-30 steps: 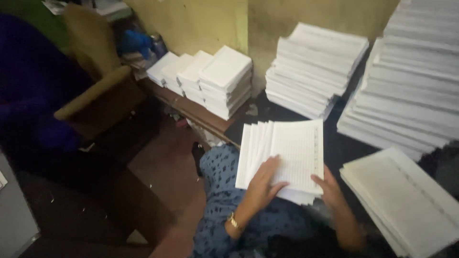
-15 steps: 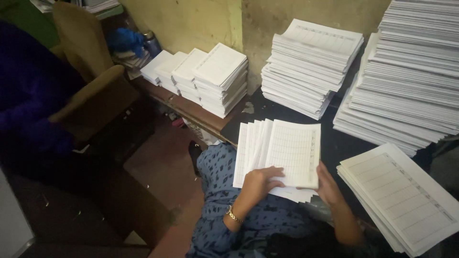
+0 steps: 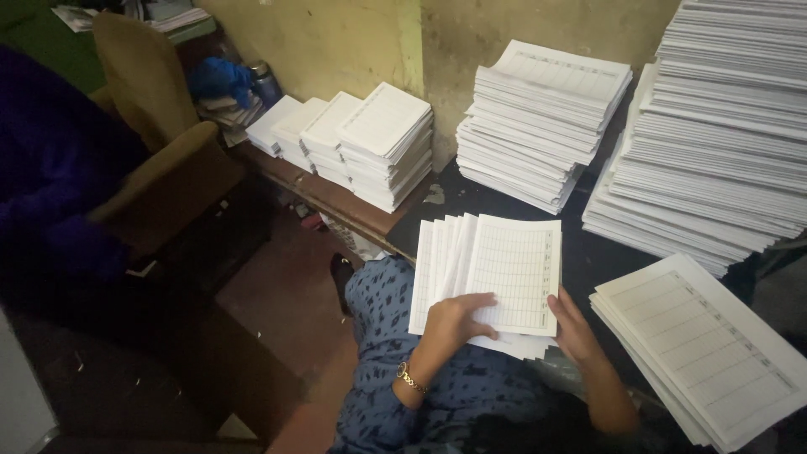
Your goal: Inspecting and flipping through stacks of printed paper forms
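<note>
Fanned sheets lie at centre frame, stacks behind them, another stack at lower right, a chair at upper left.

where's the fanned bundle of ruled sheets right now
Low centre of the head view, the fanned bundle lies on the dark table under both hands, left hand, right hand.

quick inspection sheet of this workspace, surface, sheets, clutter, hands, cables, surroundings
surface: dark table, mostly covered by paper.
job's things: fanned sheets with a ruled grid, spread at the table's near edge.
clutter: tall paper stacks at the right, a stack by the wall, a lower pile near the right hand, small stacks on a wooden bench.
grippers: left hand flat on the fanned sheets; right hand at their right edge.
cables: nothing seen.
surroundings: yellowish wall, brown chair, reddish floor.
</note>
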